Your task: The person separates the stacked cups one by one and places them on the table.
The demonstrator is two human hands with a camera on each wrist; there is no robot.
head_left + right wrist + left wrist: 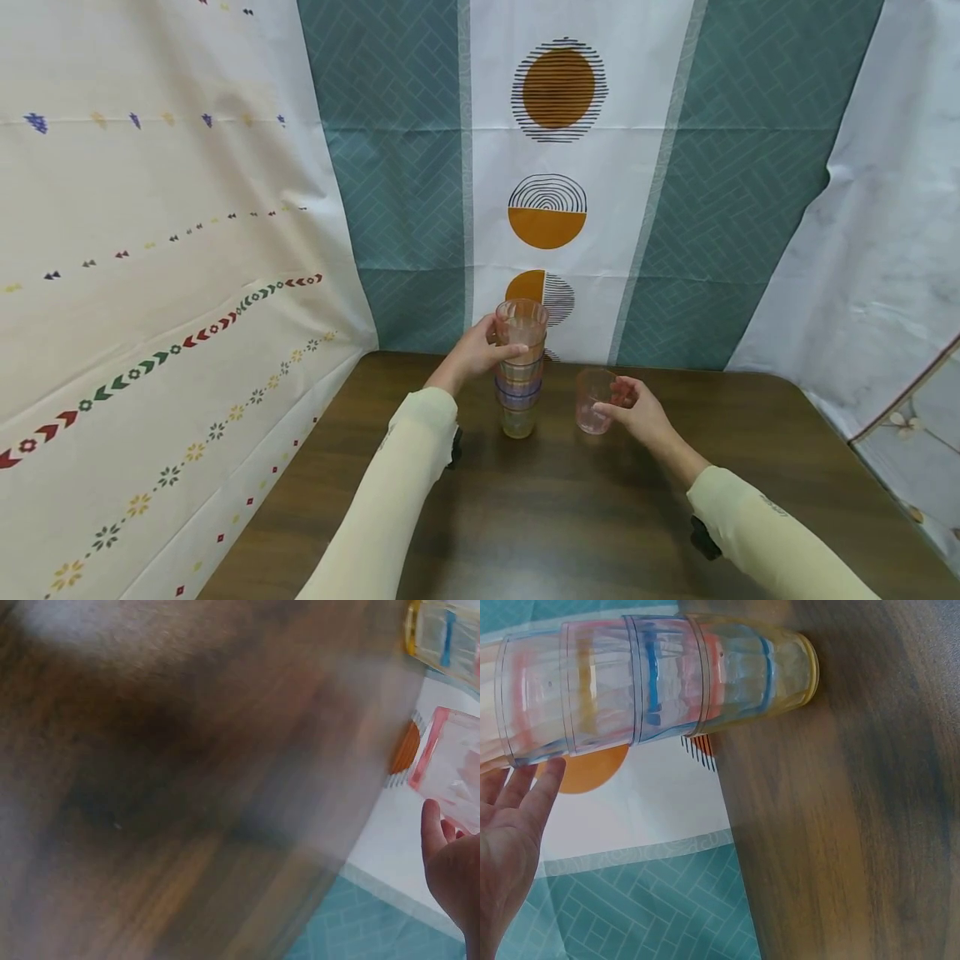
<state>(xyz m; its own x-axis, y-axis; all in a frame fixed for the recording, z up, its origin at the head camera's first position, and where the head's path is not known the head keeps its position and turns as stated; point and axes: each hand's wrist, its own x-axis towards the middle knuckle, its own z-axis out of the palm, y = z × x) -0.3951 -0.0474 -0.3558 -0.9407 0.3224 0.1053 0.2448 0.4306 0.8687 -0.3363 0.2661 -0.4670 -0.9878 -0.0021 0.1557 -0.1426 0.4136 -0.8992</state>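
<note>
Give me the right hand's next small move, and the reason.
Probably raise the pink cup in the right hand above the stack of cups: it is held beside the stack, below its open top, while the left hand holds the stack near the top.

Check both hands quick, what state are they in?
Left hand: holding the cup stack near its top.
Right hand: holding the pink cup.
</note>
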